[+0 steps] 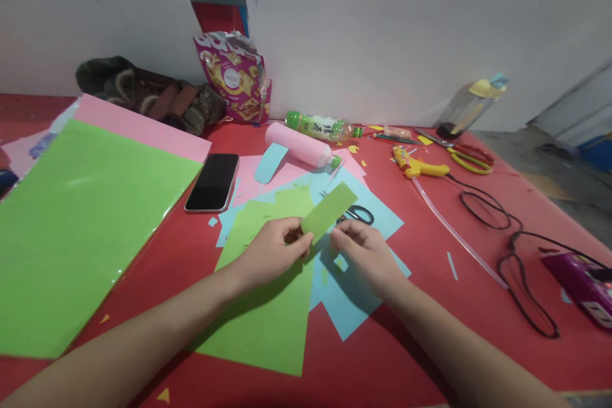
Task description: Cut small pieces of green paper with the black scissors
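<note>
My left hand (275,248) pinches the lower end of a green paper strip (331,209) between thumb and fingers. The strip slants up to the right above the table. Just right of it, my right hand (368,258) has its thumb and fingertips together; anything between them is too small to make out. Behind the strip lie scissors (362,215) with black handles, partly covered. Under both hands are a cut green sheet (282,331) and light blue sheets (354,315). Beyond them lies a bottle wrapped in pink paper (299,145), with a rounded blue paper piece (271,163) against it.
A phone (213,183) and a packet of green sheets (95,223) lie at left. Farther back are a snack bag (234,76) and a green-labelled bottle (322,126). A yellow glue gun (421,166), its cord, pliers (471,158) and a purple power strip (578,287) occupy the right.
</note>
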`<state>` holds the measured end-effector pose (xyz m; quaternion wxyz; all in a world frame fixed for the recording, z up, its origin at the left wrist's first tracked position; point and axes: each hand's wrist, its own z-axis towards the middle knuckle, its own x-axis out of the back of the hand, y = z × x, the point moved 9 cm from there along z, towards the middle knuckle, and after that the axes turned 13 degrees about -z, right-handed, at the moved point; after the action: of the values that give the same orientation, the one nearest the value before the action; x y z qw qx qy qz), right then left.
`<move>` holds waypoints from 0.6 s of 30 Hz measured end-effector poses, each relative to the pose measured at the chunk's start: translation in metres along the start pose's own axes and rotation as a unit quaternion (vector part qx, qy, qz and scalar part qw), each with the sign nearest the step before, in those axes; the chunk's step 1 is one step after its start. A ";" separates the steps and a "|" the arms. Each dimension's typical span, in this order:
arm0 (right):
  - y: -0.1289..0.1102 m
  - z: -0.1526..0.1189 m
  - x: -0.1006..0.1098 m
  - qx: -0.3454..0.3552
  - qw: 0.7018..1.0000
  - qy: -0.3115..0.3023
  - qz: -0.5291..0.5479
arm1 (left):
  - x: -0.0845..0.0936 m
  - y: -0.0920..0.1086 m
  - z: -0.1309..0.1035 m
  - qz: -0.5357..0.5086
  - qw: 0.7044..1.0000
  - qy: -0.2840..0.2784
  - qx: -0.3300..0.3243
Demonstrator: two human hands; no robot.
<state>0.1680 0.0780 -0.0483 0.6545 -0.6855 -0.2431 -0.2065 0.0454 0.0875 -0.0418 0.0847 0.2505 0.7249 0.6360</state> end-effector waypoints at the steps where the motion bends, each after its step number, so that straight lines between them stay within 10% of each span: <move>1: 0.000 0.003 0.007 0.009 0.999 0.021 -0.035 | 0.003 -0.001 0.001 -0.017 1.000 0.008 0.003; 18: 0.003 0.012 0.025 0.056 0.914 0.083 -0.393 | 0.025 -0.005 0.008 -0.052 0.996 0.069 -0.014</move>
<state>0.1891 0.0914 -0.0365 0.5759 -0.4767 -0.4489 -0.4895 0.0263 0.1062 -0.0429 0.0711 0.1673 0.7318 0.6569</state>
